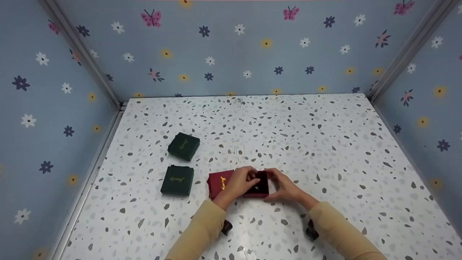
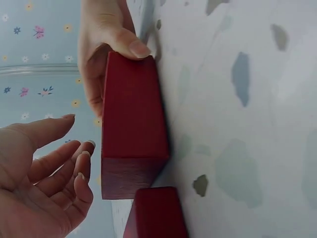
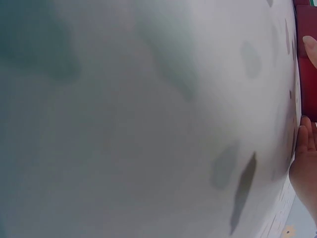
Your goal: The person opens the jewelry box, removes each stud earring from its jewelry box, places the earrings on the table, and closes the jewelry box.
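An open red jewelry box [image 1: 252, 196] with a dark insert lies on the table, and a small shiny item [image 1: 256, 187] shows in it. My right hand [image 1: 287, 186] grips the box's right end, its thumb [image 2: 136, 49] pressed on a corner in the left wrist view. Over the box's left part hovers my left hand [image 1: 239, 182], fingers loosely bent, thumb apart from them and nothing held between. Just left of the box, partly covered by my left hand and wrist, is a red piece with gold lettering [image 1: 218, 180].
Two green boxes with gold lettering stand to the left, one [image 1: 184, 146] farther back and one [image 1: 177, 180] nearer. The speckled white table [image 1: 306, 133] is enclosed by blue flowered panels [image 1: 238, 47] at the back and both sides.
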Demonstrator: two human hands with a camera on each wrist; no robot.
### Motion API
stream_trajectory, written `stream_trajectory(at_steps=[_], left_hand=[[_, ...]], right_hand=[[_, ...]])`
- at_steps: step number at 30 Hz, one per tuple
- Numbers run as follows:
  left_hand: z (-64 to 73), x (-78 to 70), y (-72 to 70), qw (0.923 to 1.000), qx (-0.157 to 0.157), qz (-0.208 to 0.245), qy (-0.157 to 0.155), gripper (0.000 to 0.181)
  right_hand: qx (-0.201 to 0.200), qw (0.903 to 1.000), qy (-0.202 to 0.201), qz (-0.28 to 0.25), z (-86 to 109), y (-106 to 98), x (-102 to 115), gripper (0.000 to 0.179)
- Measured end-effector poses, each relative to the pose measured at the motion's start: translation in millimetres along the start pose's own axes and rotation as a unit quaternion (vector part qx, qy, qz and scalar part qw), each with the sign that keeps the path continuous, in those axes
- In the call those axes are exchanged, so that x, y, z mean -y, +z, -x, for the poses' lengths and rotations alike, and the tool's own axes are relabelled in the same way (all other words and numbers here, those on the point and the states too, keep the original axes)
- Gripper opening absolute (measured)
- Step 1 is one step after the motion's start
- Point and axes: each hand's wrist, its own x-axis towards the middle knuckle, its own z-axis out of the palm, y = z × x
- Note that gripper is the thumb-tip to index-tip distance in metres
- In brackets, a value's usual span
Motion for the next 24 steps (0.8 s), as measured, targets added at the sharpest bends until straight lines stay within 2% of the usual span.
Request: stream_trajectory(at_steps=[9,12,16,24], left_hand=[[6.7,5.2,3.5,0.9994,0.030,-0.017,-0.009,0.023],[8.8,5.6,3.9,0.9990,0.042,-0.017,-0.004,0.023],[10.9,7.8,5.5,0.9982,0.052,-0.029,0.006,0.023],[12.9,9.6,7.0,0.9967,0.063,-0.050,-0.007,0.021]], right_hand=[[0.006,0.9995,-0.004,-0.029,-0.3,0,3,0.089],[0.008,0.9991,-0.019,-0.038,0.6,-2,17,0.088],[0.015,0.9987,-0.016,-0.045,1.8,-8,38,0.085],[0.013,0.9992,-0.008,-0.038,1.8,-9,42,0.085]])
